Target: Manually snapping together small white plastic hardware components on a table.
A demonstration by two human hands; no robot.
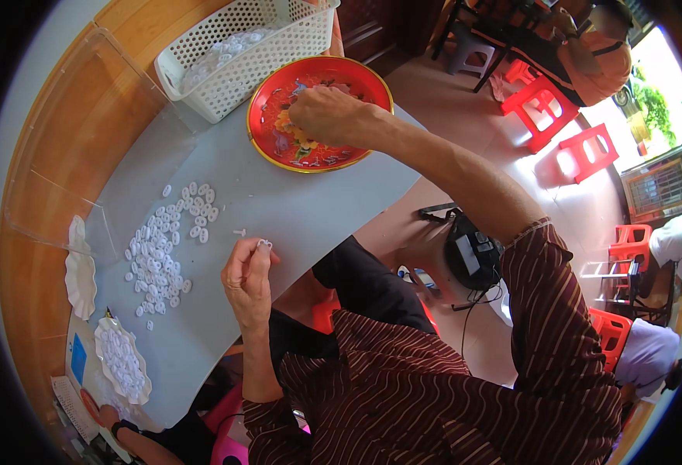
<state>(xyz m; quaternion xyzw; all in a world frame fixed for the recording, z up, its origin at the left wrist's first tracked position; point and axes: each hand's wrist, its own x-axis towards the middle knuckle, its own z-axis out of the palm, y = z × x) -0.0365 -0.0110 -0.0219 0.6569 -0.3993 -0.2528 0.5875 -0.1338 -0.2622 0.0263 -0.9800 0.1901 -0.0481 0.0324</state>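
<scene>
Grey surface point(294, 209) is lying over a wooden floor, red stools point(539, 108) standing at two o'clock. White basket point(240, 46) is sitting at twelve o'clock. Left hand point(246, 277) is pinching a small white piece point(264, 245) in a closed grip, upright. Right hand point(327, 113) is reaching into the red tray point(279, 143), fingers curled over pieces; whether its grip is holding one cannot be told.

The red tray point(263, 116) at upper centre looks like glossy lacquered metal or plastic with a gilt rim; which one cannot be told. The white basket point(201, 85) at the top is matt perforated plastic. The table point(294, 209) has a smooth, matt grey surface, bordered at left by varnished wood point(70, 147) and clear glossy plastic sheet point(54, 209). The small white pieces point(159, 248) at centre left look like smooth plastic. The striped sleeve point(550, 325) at lower right is soft woven cloth.
</scene>
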